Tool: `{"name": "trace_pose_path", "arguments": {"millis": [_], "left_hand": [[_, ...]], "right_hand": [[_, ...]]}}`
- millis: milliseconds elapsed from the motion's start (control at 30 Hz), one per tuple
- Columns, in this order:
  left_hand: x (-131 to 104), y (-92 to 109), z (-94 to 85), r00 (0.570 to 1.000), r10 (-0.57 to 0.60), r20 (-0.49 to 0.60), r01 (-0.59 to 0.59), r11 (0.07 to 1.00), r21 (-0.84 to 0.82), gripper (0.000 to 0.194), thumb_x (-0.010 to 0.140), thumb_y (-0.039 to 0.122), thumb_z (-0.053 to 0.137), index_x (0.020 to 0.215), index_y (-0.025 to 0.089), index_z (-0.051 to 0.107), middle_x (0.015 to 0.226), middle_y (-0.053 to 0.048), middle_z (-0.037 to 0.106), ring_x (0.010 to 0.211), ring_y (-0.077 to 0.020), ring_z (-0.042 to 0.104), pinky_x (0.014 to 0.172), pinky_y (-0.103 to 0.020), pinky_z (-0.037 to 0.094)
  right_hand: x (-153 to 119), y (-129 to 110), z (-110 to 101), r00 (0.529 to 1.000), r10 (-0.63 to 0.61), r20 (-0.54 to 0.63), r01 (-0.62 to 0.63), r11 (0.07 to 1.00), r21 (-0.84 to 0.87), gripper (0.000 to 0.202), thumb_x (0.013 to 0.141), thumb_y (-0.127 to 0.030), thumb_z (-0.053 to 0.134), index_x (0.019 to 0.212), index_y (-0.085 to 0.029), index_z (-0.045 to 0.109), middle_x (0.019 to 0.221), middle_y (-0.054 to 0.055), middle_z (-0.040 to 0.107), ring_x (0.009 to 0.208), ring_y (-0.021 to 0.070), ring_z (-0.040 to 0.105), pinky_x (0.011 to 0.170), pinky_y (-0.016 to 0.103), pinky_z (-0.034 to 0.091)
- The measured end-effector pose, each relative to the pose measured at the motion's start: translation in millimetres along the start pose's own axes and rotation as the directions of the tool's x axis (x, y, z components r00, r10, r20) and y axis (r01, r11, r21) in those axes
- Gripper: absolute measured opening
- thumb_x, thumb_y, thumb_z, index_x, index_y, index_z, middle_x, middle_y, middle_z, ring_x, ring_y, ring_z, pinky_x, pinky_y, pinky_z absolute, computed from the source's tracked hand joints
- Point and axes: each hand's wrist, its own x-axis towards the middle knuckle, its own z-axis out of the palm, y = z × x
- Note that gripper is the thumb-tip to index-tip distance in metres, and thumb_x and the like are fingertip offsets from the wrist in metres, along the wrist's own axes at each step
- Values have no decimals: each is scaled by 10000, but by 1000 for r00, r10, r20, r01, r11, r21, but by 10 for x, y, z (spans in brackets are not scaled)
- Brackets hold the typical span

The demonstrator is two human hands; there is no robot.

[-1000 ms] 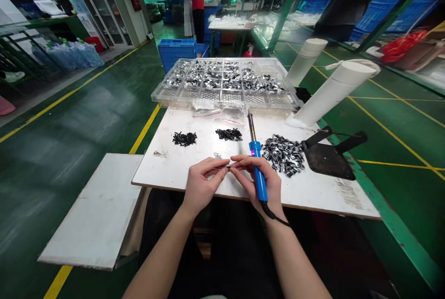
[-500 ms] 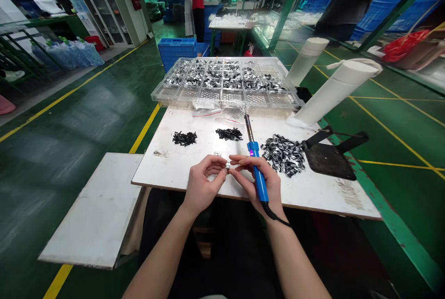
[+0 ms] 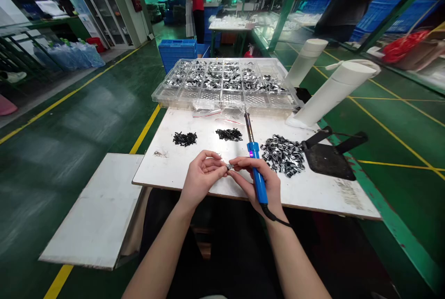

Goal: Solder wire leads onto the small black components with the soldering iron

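Note:
Near the front edge of the white board [image 3: 163, 169], my left hand [image 3: 200, 176] and my right hand [image 3: 259, 181] meet around a small metallic piece [image 3: 229, 166]. Fingertips of both hands pinch it. A blue soldering iron [image 3: 257, 174] also lies in my right hand, its tip pointing away from me and its black cord running over the wrist. Beyond the hands lie two small heaps of black parts, one on the left [image 3: 185, 139] and one in the middle [image 3: 229, 134]. A larger pile of shiny black-and-silver pieces [image 3: 284, 155] is right of the iron.
A clear compartment tray [image 3: 222, 99] full of metallic pieces spans the board's back. At the right stand a black metal holder [image 3: 328, 160] and two white tubes [image 3: 335, 92] [image 3: 308, 60]. A lower white panel [image 3: 97, 211] is at the left. People stand in the background.
The small metallic piece has tilted between my fingertips. My left hand has shifted slightly left, with its fingers rearranged; my right hand and the iron have barely moved.

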Motion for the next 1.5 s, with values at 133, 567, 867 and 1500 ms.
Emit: {"name": "trace_pose_path", "arguments": {"millis": [133, 567, 867, 1500], "left_hand": [[-28, 10, 25, 998, 55, -22, -53, 994, 93, 150, 760, 227, 804, 832, 139, 707, 828, -46, 762, 830, -180, 753, 838, -279, 611], [-67, -31, 44, 993, 97, -73, -84, 984, 159, 202, 781, 243, 787, 949, 137, 825, 955, -92, 824, 918, -260, 792, 889, -333, 649], [-64, -34, 51, 985, 153, -83, -133, 970, 201, 176, 798, 241, 782, 944, 156, 831, 977, -78, 824, 935, -252, 790, 891, -321, 649], [-46, -73, 33, 947, 321, -18, -297, 895, 334, 132, 804, 256, 776, 889, 175, 836, 938, -93, 786, 903, -224, 745, 731, -285, 634]], "right_hand": [[-2, 21, -10, 1000, 22, 2, -22, 1000, 9, 260, 830, -197, 801, 1044, -259, 667, 1018, 27, 729, 854, 162, 708, 825, 321, 612], [9, 3, 17, 994, 98, -57, -94, 992, 82, 237, 808, -234, 829, 991, -245, 679, 990, 33, 744, 856, 186, 743, 810, 331, 639], [5, 19, 1, 997, 75, -11, -74, 995, 64, 188, 859, -202, 769, 1014, -249, 675, 1052, 34, 750, 921, 183, 751, 852, 329, 643], [9, 32, -6, 999, 3, -33, -5, 999, -50, 116, 883, -247, 739, 974, -242, 668, 958, 26, 751, 860, 185, 745, 815, 318, 616]]}}
